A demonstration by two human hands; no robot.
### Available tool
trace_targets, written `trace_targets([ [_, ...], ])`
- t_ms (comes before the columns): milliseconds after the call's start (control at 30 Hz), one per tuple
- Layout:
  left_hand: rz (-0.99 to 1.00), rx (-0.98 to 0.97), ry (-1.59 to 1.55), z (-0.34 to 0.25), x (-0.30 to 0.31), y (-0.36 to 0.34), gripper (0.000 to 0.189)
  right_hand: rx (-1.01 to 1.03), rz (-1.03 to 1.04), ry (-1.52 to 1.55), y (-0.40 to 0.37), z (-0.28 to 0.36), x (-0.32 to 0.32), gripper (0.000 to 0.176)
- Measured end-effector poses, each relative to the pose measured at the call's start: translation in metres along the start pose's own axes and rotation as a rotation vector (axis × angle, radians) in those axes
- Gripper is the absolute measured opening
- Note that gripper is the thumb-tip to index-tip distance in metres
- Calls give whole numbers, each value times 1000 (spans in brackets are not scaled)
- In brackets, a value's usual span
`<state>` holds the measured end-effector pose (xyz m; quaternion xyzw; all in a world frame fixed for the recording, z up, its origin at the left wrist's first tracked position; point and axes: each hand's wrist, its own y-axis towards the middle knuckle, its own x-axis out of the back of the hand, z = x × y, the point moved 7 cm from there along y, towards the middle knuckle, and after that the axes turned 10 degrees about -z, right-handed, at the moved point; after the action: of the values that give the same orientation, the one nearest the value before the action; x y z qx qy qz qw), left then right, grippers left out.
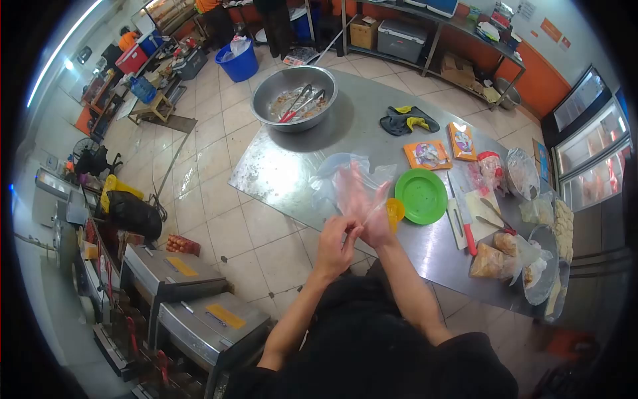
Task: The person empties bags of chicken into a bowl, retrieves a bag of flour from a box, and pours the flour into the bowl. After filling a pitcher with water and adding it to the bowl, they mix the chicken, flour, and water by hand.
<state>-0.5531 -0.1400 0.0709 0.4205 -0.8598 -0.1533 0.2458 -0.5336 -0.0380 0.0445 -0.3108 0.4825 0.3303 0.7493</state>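
A thin clear plastic glove covers my right hand, whose fingers are stretched out and hold nothing. Close by its wrist, my left hand is closed in a pinch on the glove's cuff. Both hands are over the near edge of the steel table. More clear plastic shows behind the gloved hand; its exact form is hard to make out. Just right of the right hand are a yellow cup and a green plate.
A large metal bowl with red-handled tongs stands at the table's far left corner. Black-and-yellow gloves and orange boxes lie farther back. To the right are a red-handled knife, more tongs and bagged food.
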Motion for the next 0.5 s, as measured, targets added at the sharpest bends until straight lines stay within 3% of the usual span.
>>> trace_targets([
  [33, 28, 9, -33, 2, -1, -1, 8, 0, 4, 2, 5, 0, 4, 64],
  [100, 58, 18, -64, 7, -2, -6, 9, 192, -144, -554, 18, 8, 22, 61],
  [167, 35, 111, -75, 20, -1, -10, 9, 282, -88, -528, 30, 5, 39, 58],
  [233, -25, 57, -31, 19, 3, -5, 8, 378, -28, -501, 33, 8, 37, 54],
  [333, -119, 20, 8, 22, 7, -3, 11, 433, -106, -759, 24, 4, 24, 57],
  [433, -179, 101, -115, 28, 2, 1, 22, 420, -165, -742, 27, 2, 16, 63],
  [500, -192, 175, -230, 34, -4, 7, 28, 353, -90, -944, 27, 1, -3, 68],
])
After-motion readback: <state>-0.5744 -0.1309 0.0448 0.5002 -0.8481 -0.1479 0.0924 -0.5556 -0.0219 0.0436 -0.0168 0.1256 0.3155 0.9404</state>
